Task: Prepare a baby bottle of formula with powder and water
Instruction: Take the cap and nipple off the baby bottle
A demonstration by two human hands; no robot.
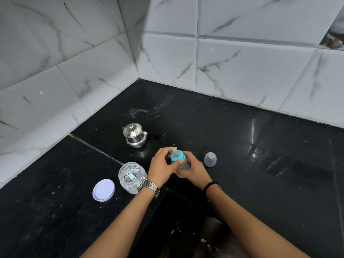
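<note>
Fingers [168, 152] of the left hand [163, 167] are curling round the bottle [181, 162] collar, right hand [195, 169] gripping its body, upright on counter [260, 155], jar [131, 176] at nine o'clock.

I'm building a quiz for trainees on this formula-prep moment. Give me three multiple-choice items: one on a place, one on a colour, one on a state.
1. Where does the clear domed bottle cap stand?
A. beside the right hand
B. on the bottle
C. in the jar

2. What colour is the baby bottle's screw collar?
A. red
B. turquoise
C. black

3. The clear powder jar is:
A. lidded
B. open
C. overturned

Answers:
1 A, it sits on the black counter.
2 B, turquoise shows between both hands.
3 B, its white round lid lies alongside.
</note>
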